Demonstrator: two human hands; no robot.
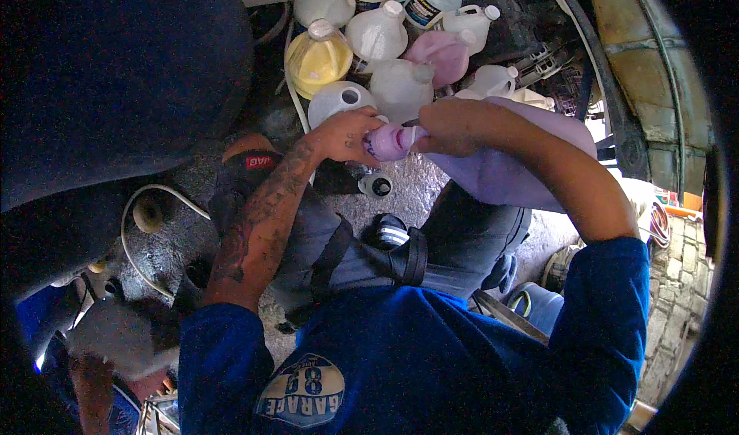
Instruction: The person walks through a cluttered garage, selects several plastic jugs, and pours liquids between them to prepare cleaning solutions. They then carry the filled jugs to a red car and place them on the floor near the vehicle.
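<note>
My left hand [348, 135] is wrapped around a small lilac bottle [385, 144], tilted with its open mouth toward the right. My right hand [448, 131] grips a large translucent jug of lilac liquid [512, 165] near its neck. The jug lies tipped on its side above my right thigh, its neck close to the bottle's mouth. Whether the two rims touch, or liquid flows, I cannot tell. Just beyond my left hand stands a white jug [331, 105] with an uncapped mouth. Below my hands, a small open bottle [376, 185] stands on the floor.
Several plastic jugs crowd the far side, among them a yellow one [319, 61] and a pink one [440, 56]. A pale hose [127, 231] curves over the floor at left. Another person's arm [94, 393] shows at lower left. A blue container [539, 306] stands by my right side.
</note>
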